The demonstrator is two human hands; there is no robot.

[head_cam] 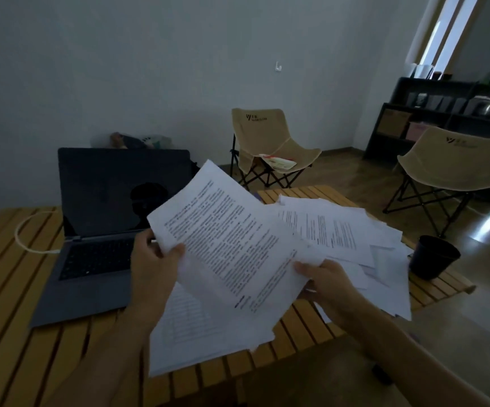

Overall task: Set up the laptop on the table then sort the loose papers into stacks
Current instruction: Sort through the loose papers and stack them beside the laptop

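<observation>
head view: the laptop stands open on the slatted table, screen dark, cable attached; i judge setup done. my left hand and right hand each pinch an edge of one printed sheet, raised above the table. a stack lies below it; the loose papers to the right remain unsorted, near a dark cup.

A wooden slatted table carries an open grey laptop at its left, a white cable plugged into the laptop's left side; loose printed papers lie spread across the right half; a dark cup stands at the right edge; another paper stack lies near the front edge.
</observation>
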